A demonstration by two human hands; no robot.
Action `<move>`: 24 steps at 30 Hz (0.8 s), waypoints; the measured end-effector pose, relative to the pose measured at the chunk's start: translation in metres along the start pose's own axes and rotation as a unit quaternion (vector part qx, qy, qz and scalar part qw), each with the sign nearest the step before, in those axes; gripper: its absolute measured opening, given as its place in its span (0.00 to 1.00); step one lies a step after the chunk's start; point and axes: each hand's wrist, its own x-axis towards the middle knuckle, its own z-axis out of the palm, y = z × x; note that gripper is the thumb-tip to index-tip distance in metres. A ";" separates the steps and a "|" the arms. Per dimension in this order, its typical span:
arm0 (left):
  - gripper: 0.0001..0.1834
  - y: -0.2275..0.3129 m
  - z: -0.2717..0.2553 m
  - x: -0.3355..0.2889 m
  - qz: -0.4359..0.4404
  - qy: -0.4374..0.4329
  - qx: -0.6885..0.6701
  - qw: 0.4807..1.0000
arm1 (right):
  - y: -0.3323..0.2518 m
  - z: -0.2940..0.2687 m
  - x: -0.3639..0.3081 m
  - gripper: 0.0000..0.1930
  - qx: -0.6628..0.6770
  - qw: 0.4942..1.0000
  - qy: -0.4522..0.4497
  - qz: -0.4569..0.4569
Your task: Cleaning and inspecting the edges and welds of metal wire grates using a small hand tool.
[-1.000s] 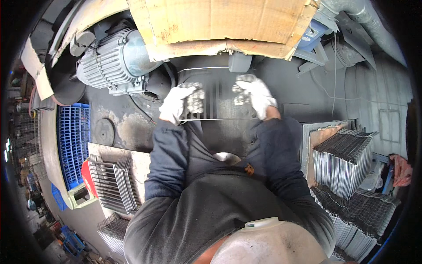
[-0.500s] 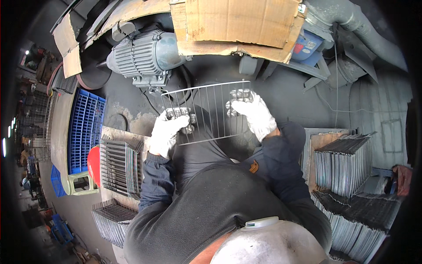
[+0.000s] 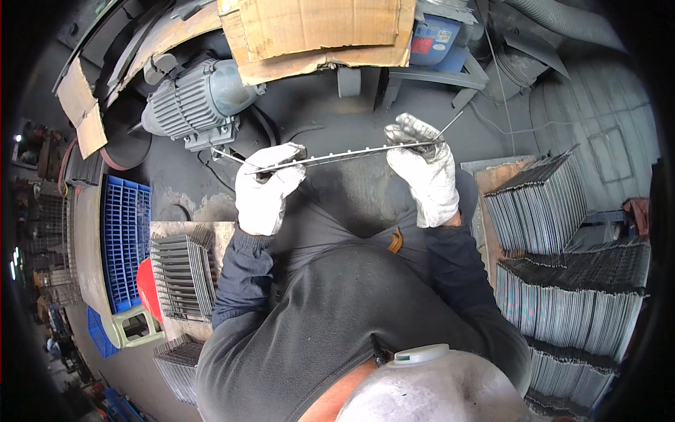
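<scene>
A metal wire rack (image 3: 348, 152) is held out in front of me, seen almost edge-on, so its frame shows as one thin bar with short wire ends along it. My left hand (image 3: 264, 197), in a white glove, is closed round the rack's left end. On the opposite end my gloved right hand (image 3: 426, 179) grips it too, the fingertips dark with grime. A thin rod of the rack sticks out past each hand. Standing to my left is a stack of similar wire racks (image 3: 181, 274). More racks (image 3: 538, 211) stand packed upright on my right.
Ahead on the left sits a grey electric motor (image 3: 186, 102), beside a cardboard-covered machine (image 3: 316, 32). A blue plastic crate (image 3: 126, 243) and a pale green stool (image 3: 136, 327) are at far left. Further rack bundles (image 3: 562, 295) fill the near right. A grey hose (image 3: 569, 20) runs at far right.
The rack has tipped from showing its open grid to nearly edge-on. Both hands keep hold of it, and the right hand has shifted slightly right. The whole view has also shifted.
</scene>
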 end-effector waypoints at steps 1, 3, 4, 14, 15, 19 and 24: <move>0.17 -0.002 -0.001 -0.002 -0.002 0.000 -0.002 1.000 | 0.000 0.002 -0.003 0.32 -0.002 1.000 0.001 0.002; 0.18 -0.004 -0.004 -0.003 0.013 -0.039 -0.025 0.999 | 0.000 0.003 -0.008 0.39 -0.030 0.997 0.020 -0.067; 0.18 0.002 -0.004 -0.006 -0.018 -0.029 -0.024 0.999 | 0.006 0.000 -0.007 0.46 -0.016 0.995 0.029 -0.095; 0.14 0.015 -0.007 -0.005 0.179 -0.102 0.278 0.938 | 0.016 0.023 -0.013 0.63 -0.184 0.925 0.195 -0.269; 0.14 0.012 -0.004 -0.007 0.168 -0.076 0.236 0.954 | 0.016 0.024 -0.011 0.64 -0.172 0.914 0.226 -0.291; 0.13 0.002 -0.008 -0.006 0.073 -0.010 0.250 0.965 | 0.016 0.012 -0.015 0.53 -0.372 0.827 0.222 -0.359; 0.12 -0.004 0.002 0.005 0.192 -0.071 0.281 0.938 | -0.004 0.019 -0.012 0.47 -0.505 0.701 0.073 -0.499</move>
